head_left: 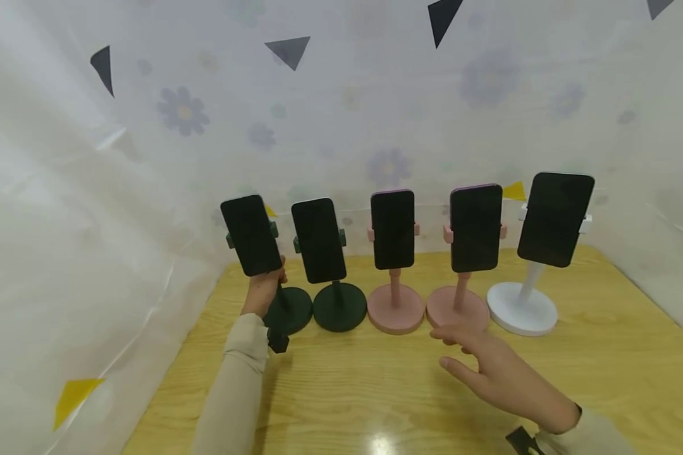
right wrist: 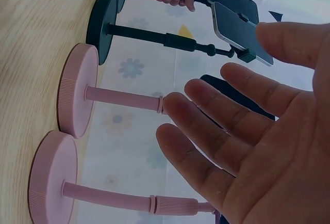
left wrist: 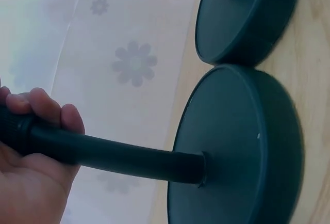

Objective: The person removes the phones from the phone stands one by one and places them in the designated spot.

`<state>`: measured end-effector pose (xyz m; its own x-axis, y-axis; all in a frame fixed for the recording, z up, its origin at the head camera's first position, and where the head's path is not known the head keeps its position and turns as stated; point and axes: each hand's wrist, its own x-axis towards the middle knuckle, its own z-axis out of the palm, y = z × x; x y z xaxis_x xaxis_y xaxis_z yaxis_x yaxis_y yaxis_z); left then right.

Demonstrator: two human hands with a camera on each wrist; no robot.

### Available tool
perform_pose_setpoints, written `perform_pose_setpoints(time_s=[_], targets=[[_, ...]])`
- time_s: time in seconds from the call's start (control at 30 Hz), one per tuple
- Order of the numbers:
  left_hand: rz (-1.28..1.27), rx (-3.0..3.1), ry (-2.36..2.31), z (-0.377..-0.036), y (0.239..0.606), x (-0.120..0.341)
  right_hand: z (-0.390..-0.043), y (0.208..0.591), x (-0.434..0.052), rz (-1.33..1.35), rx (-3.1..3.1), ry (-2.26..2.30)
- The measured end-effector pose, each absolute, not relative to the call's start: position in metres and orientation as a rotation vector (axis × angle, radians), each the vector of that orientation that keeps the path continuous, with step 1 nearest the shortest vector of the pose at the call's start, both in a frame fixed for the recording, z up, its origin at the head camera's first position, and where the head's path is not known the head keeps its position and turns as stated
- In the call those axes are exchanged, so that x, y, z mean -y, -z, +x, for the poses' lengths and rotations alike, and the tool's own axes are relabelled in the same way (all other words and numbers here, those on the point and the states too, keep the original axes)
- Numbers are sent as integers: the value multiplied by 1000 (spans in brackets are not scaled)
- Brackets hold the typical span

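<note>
A: Phones stand in a row of five along the back of the bench (head_left: 603, 354), each clamped upright on its own stand. Which one is in hand?

B: The leftmost. The left hand (head_left: 262, 287) is curled round the pole of the far-left dark green stand (head_left: 287, 309), just under its phone (head_left: 250, 235); the left wrist view shows fingers (left wrist: 44, 108) wrapped over the pole with the round base flat on the wood.

A: And the right hand?

B: The right hand (head_left: 489, 370) hovers, fingers spread and relaxed, grasping nothing, just in front of the second pink stand (head_left: 457, 308).

A: How far along would you judge it?

B: Nearly settled, I'd say. The second green stand (head_left: 339, 306), first pink stand (head_left: 395, 308), second pink one and white stand (head_left: 522, 308) sit in line, bases close together or touching. Only the far-left one still looks to be under adjustment: it tilts.

A: Anything unclear?

B: All screens are dark. The clamps are mostly hidden behind the phones, and whether neighbouring bases actually touch is hard to tell.
</note>
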<state>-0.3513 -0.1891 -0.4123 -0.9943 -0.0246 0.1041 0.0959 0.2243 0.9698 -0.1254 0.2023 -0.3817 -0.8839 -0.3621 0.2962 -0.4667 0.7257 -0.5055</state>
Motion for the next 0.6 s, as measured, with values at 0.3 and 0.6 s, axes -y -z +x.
perform_pose_setpoints(time_s=[0.3, 0.6], targets=[[42, 2484, 1765, -327, 407, 193, -126, 376, -200, 679, 2802, -888], [86, 2552, 1654, -283, 380, 175, -126, 377, -200, 715, 2800, -882]])
